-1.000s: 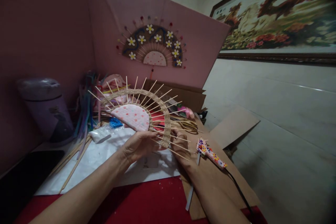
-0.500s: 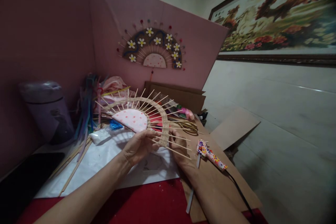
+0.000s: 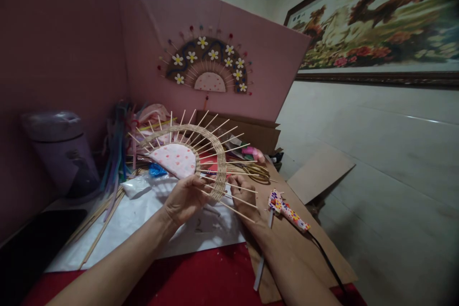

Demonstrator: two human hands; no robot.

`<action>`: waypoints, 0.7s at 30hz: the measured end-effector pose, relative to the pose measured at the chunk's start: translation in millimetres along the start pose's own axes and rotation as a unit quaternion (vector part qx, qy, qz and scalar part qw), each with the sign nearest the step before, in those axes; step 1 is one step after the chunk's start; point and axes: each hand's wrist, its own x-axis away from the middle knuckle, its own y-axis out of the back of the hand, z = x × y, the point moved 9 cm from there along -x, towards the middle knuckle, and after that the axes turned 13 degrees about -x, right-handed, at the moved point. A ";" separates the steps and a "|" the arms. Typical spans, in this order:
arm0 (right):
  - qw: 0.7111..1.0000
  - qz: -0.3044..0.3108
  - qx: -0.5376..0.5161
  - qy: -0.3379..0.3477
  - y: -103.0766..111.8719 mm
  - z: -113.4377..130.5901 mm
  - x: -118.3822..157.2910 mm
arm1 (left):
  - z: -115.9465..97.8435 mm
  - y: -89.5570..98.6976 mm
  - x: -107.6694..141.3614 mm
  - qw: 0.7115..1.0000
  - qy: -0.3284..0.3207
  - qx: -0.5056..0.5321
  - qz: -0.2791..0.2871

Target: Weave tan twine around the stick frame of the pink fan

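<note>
A half-round fan frame point(image 3: 220, 167) of thin sticks, crossed by a woven tan cord band, tilts above the table. Its half-disc centre point(image 3: 175, 158) is covered in white fabric with pink spots. My left hand point(image 3: 188, 196) grips the frame at its lower end, thumb near the half-disc and fingers partly behind the sticks. Just right of the woven band, my right hand point(image 3: 244, 196) is among the lower stick ends with its fingers curled in a pinch. What lies between those fingertips is too small to make out.
A flower-patterned glue gun point(image 3: 289, 213) with a black cable lies on brown cardboard point(image 3: 304, 253) at right. Loose sticks point(image 3: 96, 220), a small plastic bag point(image 3: 136, 186) and a purple container point(image 3: 62, 153) are at left. A finished flowered fan point(image 3: 211, 60) hangs on the pink board.
The fan frame has shifted slightly left and its top has risen. My right hand's fingers have drawn from behind the band's edge and curled beside it among the stick ends.
</note>
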 end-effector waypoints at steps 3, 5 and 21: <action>0.999 -0.011 -0.032 -0.019 0.3 -0.6 0.1 | -0.3 -7.8 0.9 0.999 0.004 -0.010 0.034; 0.998 -0.019 -0.046 -0.029 1.0 -1.5 -0.9 | -2.6 -9.8 1.6 0.999 -0.003 -0.017 0.038; 0.997 0.030 -0.056 -0.034 -2.3 -3.3 0.9 | 7.3 -27.0 4.7 0.986 0.033 0.036 0.162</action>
